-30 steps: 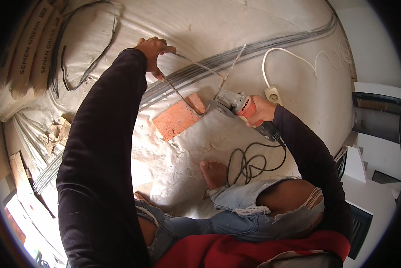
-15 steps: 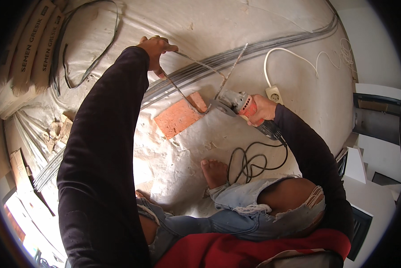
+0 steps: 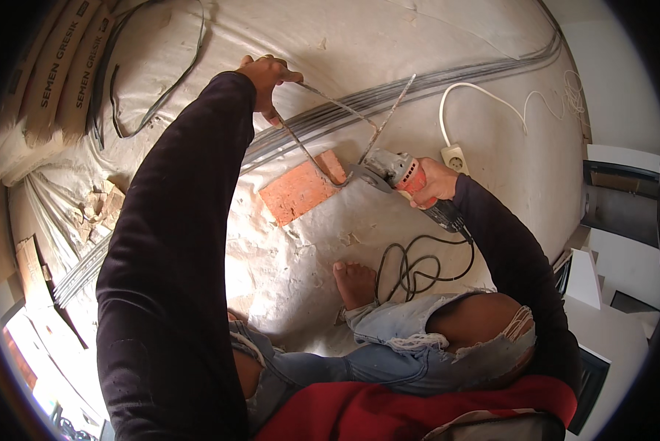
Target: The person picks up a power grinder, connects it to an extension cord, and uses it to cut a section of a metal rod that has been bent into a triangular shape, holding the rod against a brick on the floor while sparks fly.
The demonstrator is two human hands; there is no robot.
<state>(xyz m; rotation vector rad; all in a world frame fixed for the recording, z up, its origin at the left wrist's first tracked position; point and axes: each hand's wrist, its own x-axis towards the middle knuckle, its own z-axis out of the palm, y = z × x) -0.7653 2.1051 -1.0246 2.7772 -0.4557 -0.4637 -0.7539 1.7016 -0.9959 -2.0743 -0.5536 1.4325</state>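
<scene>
My left hand [image 3: 267,82], at the end of a long dark sleeve, grips a bent, rusty steel rod [image 3: 337,104] between thumb and fingers. The rod has two long legs and a crossing end that sticks up and away. One leg's hooked end lies over an orange-red brick [image 3: 295,192] on the floor. In my right hand [image 3: 436,182] is a red and grey angle grinder [image 3: 402,173], held by its body. Its disc is beside the rod near the brick's right end; whether they touch I cannot tell.
Behind the brick runs a bundle of long steel bars [image 3: 447,79]. A white extension socket [image 3: 454,158] lies right of it. The grinder's black cord [image 3: 418,273] loops near my bare foot [image 3: 354,283]. Cement sacks [image 3: 54,81] stand at the far left, wood scraps [image 3: 103,209] nearer.
The far part of the scene sits slightly further right in the picture. Both hands keep their grips on the rod and the angle grinder, with little visible movement.
</scene>
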